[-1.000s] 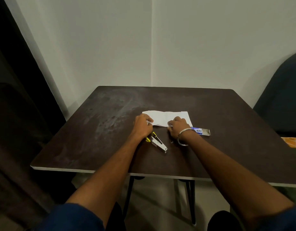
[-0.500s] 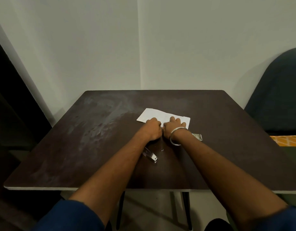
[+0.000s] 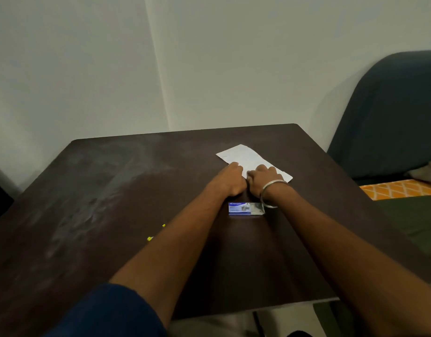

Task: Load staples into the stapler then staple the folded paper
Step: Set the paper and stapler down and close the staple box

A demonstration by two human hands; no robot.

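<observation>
A white folded paper (image 3: pixel 243 155) lies on the dark table (image 3: pixel 100 190), right of centre and turned at an angle. My left hand (image 3: pixel 230 180) and my right hand (image 3: pixel 264 178) sit side by side at its near edge, fingers curled down onto the paper. A metal bangle circles my right wrist. A small blue staple box (image 3: pixel 243 208), its silver tray slid partly out, rests between my forearms just behind the hands. The stapler (image 3: pixel 150 238) is almost hidden under my left forearm; only two small yellow bits show.
The table's near edge runs under my arms, and its right edge is close to the paper. A dark blue chair (image 3: pixel 391 117) stands at the right, with an orange patterned cloth (image 3: pixel 399 188) beside it. White walls meet in a corner behind the table.
The view has swung, so the table sits left and lower. Both hands stay together on the paper, which now lies more slanted. The staple box now shows between my forearms; my left forearm covers the stapler.
</observation>
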